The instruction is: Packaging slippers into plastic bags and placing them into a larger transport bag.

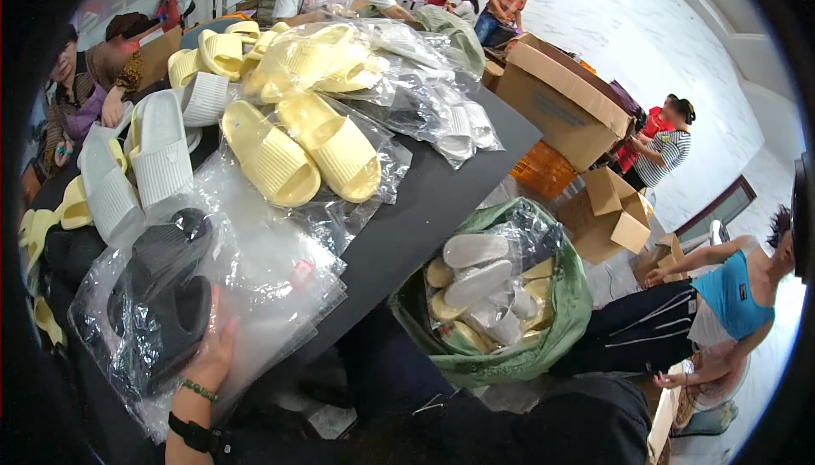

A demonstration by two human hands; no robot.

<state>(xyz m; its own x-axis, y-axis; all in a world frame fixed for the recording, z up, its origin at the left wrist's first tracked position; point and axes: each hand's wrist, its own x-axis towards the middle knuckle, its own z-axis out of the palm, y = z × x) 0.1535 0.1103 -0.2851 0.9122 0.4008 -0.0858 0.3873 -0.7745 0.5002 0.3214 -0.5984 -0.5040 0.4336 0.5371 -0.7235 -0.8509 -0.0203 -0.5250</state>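
Note:
My left hand [210,353] presses on a clear plastic bag [127,329] that holds a pair of black slide sandals [170,295] at the near left of the dark table [424,202]. A green bead bracelet and a black band sit on that wrist. A stack of empty clear bags [272,261] lies just right of the hand. Beyond it lies a bagged pair of yellow slides [306,153]. White slides [157,147] lie loose at the left. My right hand is out of sight.
More bagged yellow slides [314,62] and white ones pile at the table's far end. A green sack [501,295] of bagged slides stands on the floor to the right. Cardboard boxes [564,100] stand further right. Several people sit or stand around.

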